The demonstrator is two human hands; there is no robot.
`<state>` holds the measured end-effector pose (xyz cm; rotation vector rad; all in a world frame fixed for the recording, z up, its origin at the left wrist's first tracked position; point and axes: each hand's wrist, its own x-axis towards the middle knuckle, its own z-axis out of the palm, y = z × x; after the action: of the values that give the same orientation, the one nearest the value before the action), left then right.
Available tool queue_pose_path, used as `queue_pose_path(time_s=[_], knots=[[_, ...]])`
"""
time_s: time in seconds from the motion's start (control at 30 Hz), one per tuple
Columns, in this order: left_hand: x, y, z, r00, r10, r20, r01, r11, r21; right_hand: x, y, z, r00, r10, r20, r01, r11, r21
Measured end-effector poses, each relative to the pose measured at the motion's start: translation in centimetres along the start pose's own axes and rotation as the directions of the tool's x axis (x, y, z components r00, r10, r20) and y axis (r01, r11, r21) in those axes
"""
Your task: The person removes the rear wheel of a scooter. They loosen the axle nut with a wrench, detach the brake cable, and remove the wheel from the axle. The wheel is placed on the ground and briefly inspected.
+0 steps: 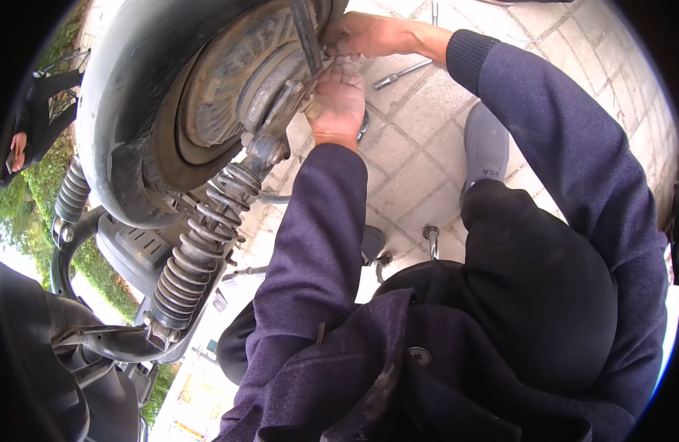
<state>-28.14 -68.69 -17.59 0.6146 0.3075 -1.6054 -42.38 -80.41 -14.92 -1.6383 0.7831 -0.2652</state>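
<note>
A scooter or motorcycle wheel with a dusty hub (262, 103) is in front of me at the upper left. My left hand (338, 103) is palm up beside the hub, fingers pointing away from me and apparently stretched out. Just beyond it, my right hand (365, 35) reaches in from the right with curled fingers, close to the left fingertips. Whatever the right fingers pinch is too small and covered to name. A dark metal bar (306, 35) stands next to both hands. Below the hub, a coil-spring shock absorber (207, 243) slants down to the left.
A curved dark fender (122, 96) covers the wheel's left side. A long metal hand tool (402, 75) lies on the paving (413, 169) near my right wrist, with another thin rod (435, 13) beyond it. My grey shoe (487, 144) is at right. Another person (41, 118) is at far left.
</note>
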Motion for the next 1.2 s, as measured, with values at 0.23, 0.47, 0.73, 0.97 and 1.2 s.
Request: queue_pose_path(time_s=[0.23,0.47,0.73,0.97,1.2], knots=[[1.0,1.0,0.0,0.989,-0.113,0.097,0.118,0.991,-0.057,-0.3,0.7,0.8,0.998,-0.017,-0.065,0.021,0.998,0.064],[1.4,1.3,-0.5,0.978,-0.135,0.158,0.148,0.986,-0.071,-0.8,-0.6,1.0,0.994,0.038,-0.104,-0.03,0.996,0.085],[1.5,1.5,-0.9,0.989,-0.085,0.121,0.085,0.996,0.009,0.7,0.5,1.2,0.99,-0.132,-0.054,0.099,0.905,-0.413],[1.7,1.5,-0.5,0.995,-0.057,0.084,0.048,0.993,0.106,-0.6,-0.2,1.5,0.974,0.218,0.056,-0.225,0.954,0.198],[1.9,1.2,-0.2,0.992,-0.121,0.043,0.12,0.993,0.013,-1.0,-0.3,3.1,0.976,0.218,-0.02,-0.189,0.885,0.426]])
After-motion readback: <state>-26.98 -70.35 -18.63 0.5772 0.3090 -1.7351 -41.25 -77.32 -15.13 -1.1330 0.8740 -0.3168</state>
